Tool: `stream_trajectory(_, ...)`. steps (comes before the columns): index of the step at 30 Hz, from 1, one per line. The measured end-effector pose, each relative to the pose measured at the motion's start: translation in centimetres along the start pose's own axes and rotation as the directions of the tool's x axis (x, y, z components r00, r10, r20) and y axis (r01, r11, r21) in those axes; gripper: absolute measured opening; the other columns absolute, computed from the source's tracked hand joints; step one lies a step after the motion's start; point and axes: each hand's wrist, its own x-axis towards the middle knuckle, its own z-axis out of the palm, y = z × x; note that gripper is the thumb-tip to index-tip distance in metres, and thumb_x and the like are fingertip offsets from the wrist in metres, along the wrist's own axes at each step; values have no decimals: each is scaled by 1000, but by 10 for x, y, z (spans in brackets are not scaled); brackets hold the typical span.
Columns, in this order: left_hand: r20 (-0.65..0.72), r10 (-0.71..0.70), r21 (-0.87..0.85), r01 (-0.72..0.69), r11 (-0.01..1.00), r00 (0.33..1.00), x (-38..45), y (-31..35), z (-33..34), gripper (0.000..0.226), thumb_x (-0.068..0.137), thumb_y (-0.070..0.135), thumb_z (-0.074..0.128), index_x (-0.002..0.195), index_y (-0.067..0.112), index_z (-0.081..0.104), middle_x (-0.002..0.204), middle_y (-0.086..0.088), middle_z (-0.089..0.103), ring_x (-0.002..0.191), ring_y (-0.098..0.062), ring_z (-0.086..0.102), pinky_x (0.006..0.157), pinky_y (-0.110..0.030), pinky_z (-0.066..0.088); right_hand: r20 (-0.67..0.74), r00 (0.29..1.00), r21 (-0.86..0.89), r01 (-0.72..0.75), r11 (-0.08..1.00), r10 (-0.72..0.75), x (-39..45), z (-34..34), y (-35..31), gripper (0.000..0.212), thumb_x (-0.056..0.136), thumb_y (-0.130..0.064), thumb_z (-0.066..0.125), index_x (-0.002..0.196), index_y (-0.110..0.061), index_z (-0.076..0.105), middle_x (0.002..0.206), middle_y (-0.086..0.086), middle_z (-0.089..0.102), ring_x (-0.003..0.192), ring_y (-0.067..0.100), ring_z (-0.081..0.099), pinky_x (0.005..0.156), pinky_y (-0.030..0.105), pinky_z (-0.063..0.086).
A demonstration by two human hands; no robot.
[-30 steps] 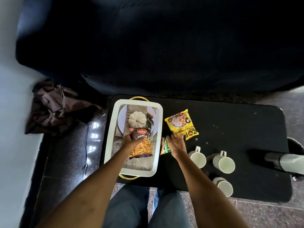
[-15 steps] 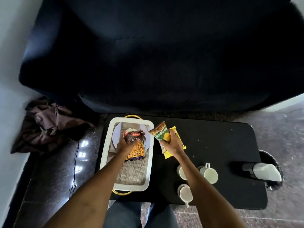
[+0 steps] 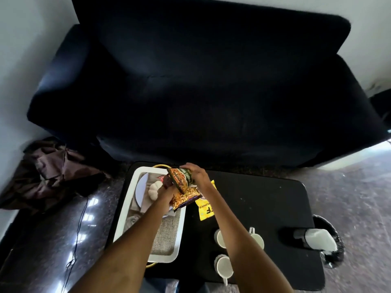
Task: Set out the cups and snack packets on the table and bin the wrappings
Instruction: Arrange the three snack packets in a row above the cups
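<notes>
My left hand [image 3: 167,192] grips an orange and dark red snack packet [image 3: 185,197] above the white tray's right edge [image 3: 182,227]. My right hand [image 3: 197,173] holds a green and orange snack packet [image 3: 179,178] tilted just over it, the two packets touching. A yellow packet [image 3: 205,209] lies flat on the black table [image 3: 264,204], partly under my right forearm. Three pale cups stand near the table's front: one [image 3: 219,237] half hidden by my arm, one with its handle up [image 3: 257,240], one [image 3: 224,267] nearest me.
The tray holds a white plate [image 3: 140,189], a white pumpkin ornament [image 3: 154,190] and a burlap mat [image 3: 167,237]. A black and white flask [image 3: 313,242] lies at the table's right end over a bin [image 3: 332,252]. A dark sofa [image 3: 211,92] stands beyond; crumpled cloth [image 3: 48,174] lies left.
My right hand lifted the green packet and carried it left to meet the packet in my left hand, which rose off the tray. The camera tilted upward.
</notes>
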Motion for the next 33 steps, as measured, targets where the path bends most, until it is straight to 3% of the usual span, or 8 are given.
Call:
stream_trajectory(3,4,12,-3,-12,1000,1000,-2,3,-1,43,94,17,52,132,-3,46,123,-24,57,114,-34,56,86,-38,49,50,998,87,-35,996,31,0,-4,-1,36,91,-5,47,126,-1,57,149,17,29,133,31,35,88,20,47)
stream_trajectory(9,47,-95,-118,100,988,994,-13,6,-11,45,101,28,36,135,1,43,140,-19,48,115,-28,50,86,-36,47,-31,980,-376,-194,906,196,2,-10,3,114,64,-40,83,149,-18,11,154,12,23,141,33,24,115,50,28)
stream_trajectory(12,86,-83,-107,92,990,993,-17,-1,-13,46,99,30,39,135,1,45,136,-19,52,117,-31,52,100,-46,45,77,965,-392,-201,898,250,4,-15,10,88,61,-39,85,133,-14,41,126,8,57,111,23,57,92,32,49)
stream_trajectory(16,51,-40,-63,43,997,998,-16,-5,-15,26,98,18,43,119,5,51,86,-7,60,73,-20,56,60,-28,50,138,969,-387,-139,912,206,2,-19,10,54,61,-31,86,102,-20,53,90,-9,62,88,14,62,62,13,45)
stream_trajectory(22,61,-52,102,45,994,997,-6,-7,-41,18,97,17,45,98,5,59,100,-15,61,87,-25,58,81,-37,47,332,902,-348,-156,925,277,-1,-34,5,54,70,-10,80,118,-13,55,119,7,66,110,22,62,96,37,51)
stream_trajectory(25,122,-5,242,-24,970,992,-12,-3,-54,73,69,40,74,128,4,51,124,-17,60,117,-33,56,106,-50,41,364,878,-388,-161,908,311,-3,-38,3,58,71,-7,78,122,-11,52,122,6,63,106,19,59,91,30,47)
stream_trajectory(31,152,7,265,-48,963,988,-16,8,-41,55,90,33,57,126,-8,51,65,-2,72,58,-13,69,56,-19,54,318,895,-180,-268,946,314,-6,-28,12,60,74,-9,77,129,-14,52,122,8,59,112,23,54,91,33,46)
stream_trajectory(33,200,-42,224,-4,975,979,-15,13,-34,49,93,36,51,120,-4,56,80,-10,72,68,-21,68,70,-29,57,282,910,10,-320,947,305,-8,-24,18,60,76,-4,74,130,-16,51,115,5,60,106,21,55,84,31,48)
